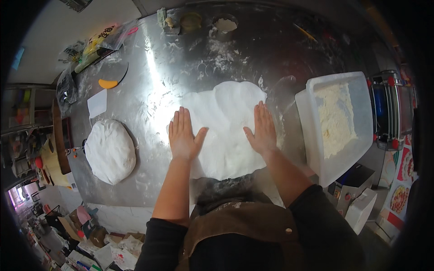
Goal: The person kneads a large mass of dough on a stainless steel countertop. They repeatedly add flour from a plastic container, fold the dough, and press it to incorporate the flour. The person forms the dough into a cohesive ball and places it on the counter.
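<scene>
A broad, flattened slab of white dough (225,135) lies before me on a floured stainless-steel table (162,189). Palm down, my left hand (184,135) presses on the slab's left side, its thumb spread away from the fingers. On the opposite side my right hand (261,130) rests flat near the right edge, fingertips pointing away from me. Neither hand grips anything. Farther left sits a second, rounded lump of dough (110,151), apart from the slab.
At right stands a white plastic tub (310,135) holding flour (334,118). Above the lump lie a white dough scraper (97,103) and a curved knife with a yellow handle (107,83). A flour-filled cup (225,28) is at the back; plastic bags (101,40) line the far left edge.
</scene>
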Motion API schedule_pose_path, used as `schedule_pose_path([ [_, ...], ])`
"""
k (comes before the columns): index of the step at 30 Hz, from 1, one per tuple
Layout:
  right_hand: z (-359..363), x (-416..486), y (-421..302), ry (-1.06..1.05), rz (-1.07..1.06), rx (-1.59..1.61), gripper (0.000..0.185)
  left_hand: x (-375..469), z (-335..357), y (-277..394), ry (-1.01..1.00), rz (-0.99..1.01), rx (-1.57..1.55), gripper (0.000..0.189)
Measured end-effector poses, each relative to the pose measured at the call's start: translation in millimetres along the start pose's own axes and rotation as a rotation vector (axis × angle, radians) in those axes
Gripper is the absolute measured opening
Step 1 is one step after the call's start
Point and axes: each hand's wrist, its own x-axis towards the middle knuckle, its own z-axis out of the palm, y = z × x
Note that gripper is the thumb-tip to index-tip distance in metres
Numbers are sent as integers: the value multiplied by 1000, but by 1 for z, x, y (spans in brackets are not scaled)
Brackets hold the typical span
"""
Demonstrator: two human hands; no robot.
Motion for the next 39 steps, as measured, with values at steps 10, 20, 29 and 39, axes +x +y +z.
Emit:
schedule_pose_path([
  [10,-5,3,-3,-101,53,-11,80,70,3,-7,14,71,68,62],
  [20,-21,-14,27,-67,93,212,72,73,-10,-8,77,-55,97,68],
  [29,3,-43,39,-31,175,-39,72,-33,10,-23,-45,54,176,77],
  [39,-7,30,-44,82,109,65,80,-12,4,33,-36,243,134,66],
])
